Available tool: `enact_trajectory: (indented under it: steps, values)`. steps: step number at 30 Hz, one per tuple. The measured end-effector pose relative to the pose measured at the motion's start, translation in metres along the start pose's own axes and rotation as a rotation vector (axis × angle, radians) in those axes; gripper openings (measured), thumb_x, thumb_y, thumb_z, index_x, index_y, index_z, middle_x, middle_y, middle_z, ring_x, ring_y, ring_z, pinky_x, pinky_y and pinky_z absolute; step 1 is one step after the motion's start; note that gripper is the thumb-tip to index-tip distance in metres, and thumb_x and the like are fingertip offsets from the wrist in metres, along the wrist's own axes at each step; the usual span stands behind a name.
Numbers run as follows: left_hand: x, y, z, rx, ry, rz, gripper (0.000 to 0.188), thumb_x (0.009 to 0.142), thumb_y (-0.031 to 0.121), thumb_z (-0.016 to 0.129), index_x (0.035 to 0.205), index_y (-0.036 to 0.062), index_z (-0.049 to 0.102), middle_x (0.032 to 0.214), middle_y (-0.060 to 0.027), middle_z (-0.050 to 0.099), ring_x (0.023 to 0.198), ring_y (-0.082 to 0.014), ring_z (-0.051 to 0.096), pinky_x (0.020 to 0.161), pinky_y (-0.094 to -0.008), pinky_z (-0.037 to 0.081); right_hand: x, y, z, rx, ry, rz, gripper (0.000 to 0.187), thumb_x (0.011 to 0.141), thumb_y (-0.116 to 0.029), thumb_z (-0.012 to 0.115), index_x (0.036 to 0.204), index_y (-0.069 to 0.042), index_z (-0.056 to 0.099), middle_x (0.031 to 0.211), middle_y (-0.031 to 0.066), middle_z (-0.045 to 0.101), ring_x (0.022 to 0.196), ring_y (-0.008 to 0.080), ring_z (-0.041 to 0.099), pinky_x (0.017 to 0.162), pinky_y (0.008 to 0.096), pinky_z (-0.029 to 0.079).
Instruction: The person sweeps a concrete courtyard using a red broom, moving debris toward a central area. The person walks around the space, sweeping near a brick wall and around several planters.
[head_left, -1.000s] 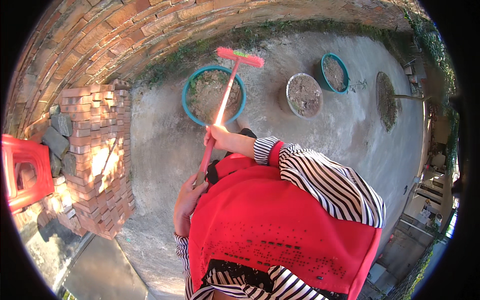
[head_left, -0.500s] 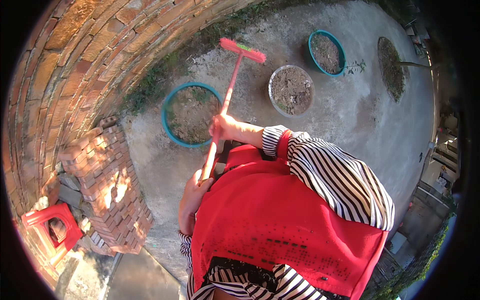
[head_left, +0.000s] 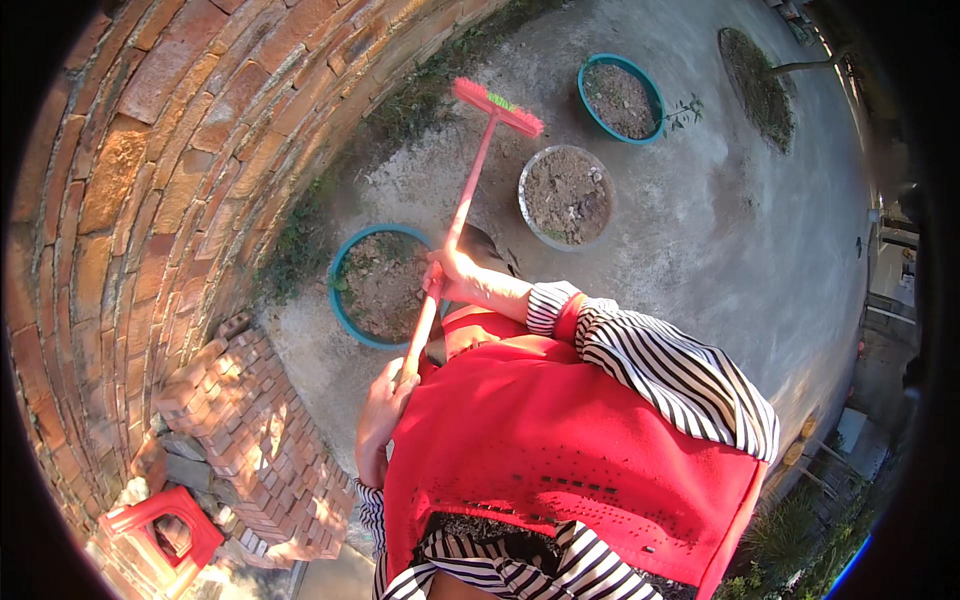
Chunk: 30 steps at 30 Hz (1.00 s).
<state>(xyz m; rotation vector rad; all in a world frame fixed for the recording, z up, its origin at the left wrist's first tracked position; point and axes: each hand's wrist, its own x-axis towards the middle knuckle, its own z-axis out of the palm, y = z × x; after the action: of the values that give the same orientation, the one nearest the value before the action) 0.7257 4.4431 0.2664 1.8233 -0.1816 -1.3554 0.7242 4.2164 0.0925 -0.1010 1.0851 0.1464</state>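
Both my hands are closed round the pink handle of a push broom. Its wide head has pink bristles with a green patch in the middle and points away from me, up toward the wall side. My right hand grips the handle partway along, beside a teal tub of soil. Lower down, close to my red apron, my left hand holds the end of the handle. Whether the bristles touch the ground, I cannot tell.
A brick wall curves along the left, with weeds at its foot. Stacked bricks and a red plastic stool stand at lower left. A pale-rimmed tub of soil and another teal tub stand ahead on the concrete.
The view has turned, so the far tubs sit higher and further left, while the near tub, bricks and stool sit lower. Both hands keep their hold on the broom, its head slightly further right in view.
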Motion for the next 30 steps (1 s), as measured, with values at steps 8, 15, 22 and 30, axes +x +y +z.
enact_trajectory:
  steps: [8, 15, 22, 30]
  values:
    - [0.127, 0.073, -0.007, 0.297, 0.049, -0.103, 0.044, 0.090, 0.038, 0.052, 0.122, 0.0070, 0.051, 0.092, -0.0183, 0.060, 0.088, -0.0283, 0.061, 0.077, -0.0388, 0.046, 0.068, -0.125, 0.031, 0.090, -0.062, 0.136, 0.022, 0.094, -0.014, 0.049, 0.075, -0.008, 0.041, 0.052, 0.0029, 0.039, 0.049, 0.0202, 0.045, 0.057, 0.0406, 0.046]
    - [0.341, 0.189, 0.018, 0.369, 0.020, 0.083, 0.038, 0.087, 0.018, 0.058, 0.121, 0.0021, 0.052, 0.104, -0.0214, 0.064, 0.096, -0.0338, 0.064, 0.081, -0.0392, 0.049, 0.154, -0.341, 0.054, 0.138, 0.068, -0.039, 0.024, 0.094, -0.015, 0.046, 0.072, -0.008, 0.044, 0.052, 0.0022, 0.040, 0.046, 0.0183, 0.044, 0.048, 0.0377, 0.046]
    - [0.507, 0.273, 0.070, 0.240, -0.131, 0.215, 0.032, 0.091, 0.014, 0.057, 0.120, 0.0027, 0.048, 0.066, 0.0027, 0.048, 0.046, -0.0046, 0.041, 0.038, -0.0226, 0.033, 0.141, -0.513, 0.056, 0.125, 0.136, -0.352, 0.028, 0.097, -0.026, 0.048, 0.076, -0.009, 0.045, 0.060, 0.0040, 0.047, 0.051, 0.0171, 0.048, 0.052, 0.0348, 0.052]
    - [0.448, 0.293, 0.077, 0.100, -0.162, 0.146, 0.024, 0.092, 0.008, 0.051, 0.114, 0.0012, 0.046, 0.063, 0.0041, 0.043, 0.045, -0.0049, 0.039, 0.039, -0.0227, 0.033, 0.110, -0.474, 0.055, 0.290, 0.017, -0.272, 0.011, 0.098, -0.019, 0.043, 0.090, -0.012, 0.043, 0.064, -0.0011, 0.037, 0.048, 0.0096, 0.037, 0.043, 0.0271, 0.036]
